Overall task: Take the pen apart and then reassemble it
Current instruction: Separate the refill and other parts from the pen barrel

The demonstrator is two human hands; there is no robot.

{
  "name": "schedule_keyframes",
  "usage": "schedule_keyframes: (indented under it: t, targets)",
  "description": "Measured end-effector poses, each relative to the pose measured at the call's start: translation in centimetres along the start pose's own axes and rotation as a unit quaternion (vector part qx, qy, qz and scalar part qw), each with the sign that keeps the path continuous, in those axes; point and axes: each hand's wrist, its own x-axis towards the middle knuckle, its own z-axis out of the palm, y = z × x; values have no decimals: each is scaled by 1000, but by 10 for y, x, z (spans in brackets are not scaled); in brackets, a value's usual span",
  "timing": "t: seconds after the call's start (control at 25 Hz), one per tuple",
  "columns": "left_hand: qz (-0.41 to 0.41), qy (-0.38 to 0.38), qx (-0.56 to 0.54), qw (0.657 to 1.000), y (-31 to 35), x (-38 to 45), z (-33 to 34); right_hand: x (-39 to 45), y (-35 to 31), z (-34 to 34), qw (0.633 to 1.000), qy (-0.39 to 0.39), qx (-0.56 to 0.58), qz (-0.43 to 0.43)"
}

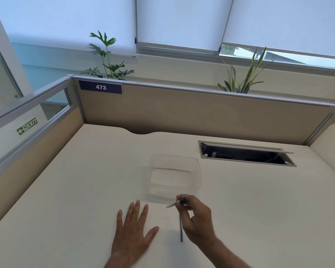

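Observation:
My right hand pinches a clear pen barrel with a dark end, held just above the desk near the front edge of a clear plastic container. A thin dark ink refill lies on the desk, partly hidden behind the same hand. My left hand lies flat on the desk with fingers spread, holding nothing, a little left of the refill.
The cream desk is bounded by beige partitions at the back and left. An open cable hatch sits at the back right. Two plants stand behind the partition.

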Motion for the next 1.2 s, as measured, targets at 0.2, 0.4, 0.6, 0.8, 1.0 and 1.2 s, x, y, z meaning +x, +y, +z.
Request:
schedule_keyframes:
  t: [0.2,0.4,0.6,0.8,1.0,1.2]
  targets:
    - [5,-2,-3,1000,0,0,-1,-6,8,1,992,-103,-52,55]
    - [0,-8,-1,1000,3,0,-4,-4,3,0,995,-75,-32,50]
    - [2,-18,-8,1000,3,0,-7,-1,-3,-4,998,-47,-11,34]
    - [-1,-42,-46,998,7,1,-11,6,-12,-9,999,-30,-6,10]
    - [-21,8,-174,984,18,9,-13,12,-20,-12,1000,-23,3,2]
    - [-36,42,-300,952,52,18,-28,15,-27,-15,1000,-20,10,-8]
